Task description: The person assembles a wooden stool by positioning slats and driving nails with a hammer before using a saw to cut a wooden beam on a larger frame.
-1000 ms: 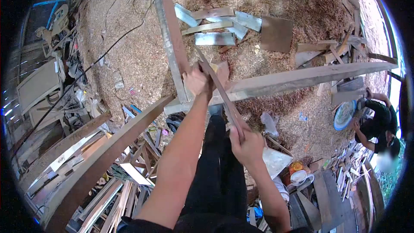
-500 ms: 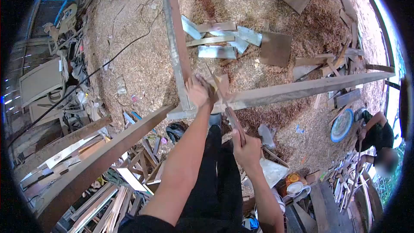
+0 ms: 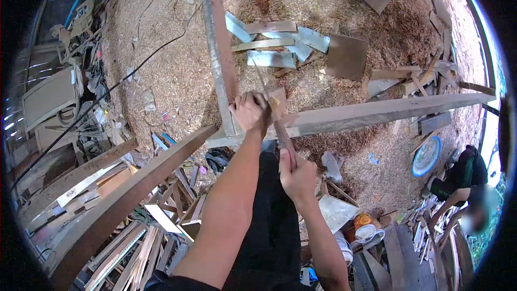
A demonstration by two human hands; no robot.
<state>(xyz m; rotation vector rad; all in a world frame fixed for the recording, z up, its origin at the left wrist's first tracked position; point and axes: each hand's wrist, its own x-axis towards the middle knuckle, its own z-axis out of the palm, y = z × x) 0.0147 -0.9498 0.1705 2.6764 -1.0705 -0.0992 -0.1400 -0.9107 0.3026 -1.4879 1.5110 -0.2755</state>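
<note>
My right hand [image 3: 299, 177] is closed round the handle of a long handsaw [image 3: 281, 129]. The saw's narrow blade points up and away, past the right side of my left hand [image 3: 251, 112]. That left hand presses down on a piece of wood near the corner where a long upright beam [image 3: 218, 54] and a beam running right [image 3: 366, 116] come together. Its fingers are bent over the wood beside the blade. A small pale board [image 3: 278, 98] lies just right of the blade, partly hidden by it.
Short planks [image 3: 272, 59] and a square brown board [image 3: 346, 57] lie on the sawdust ahead. Another beam [image 3: 134, 188] slants across the lower left above scrap wood. At the right, a person [image 3: 458, 183] bends near a round blue-rimmed tray [image 3: 426, 156]. A black cable crosses the left.
My right hand and the saw have moved slightly up and left, with the blade reaching farther forward. The person at the right has bent lower. The view has shifted slightly.
</note>
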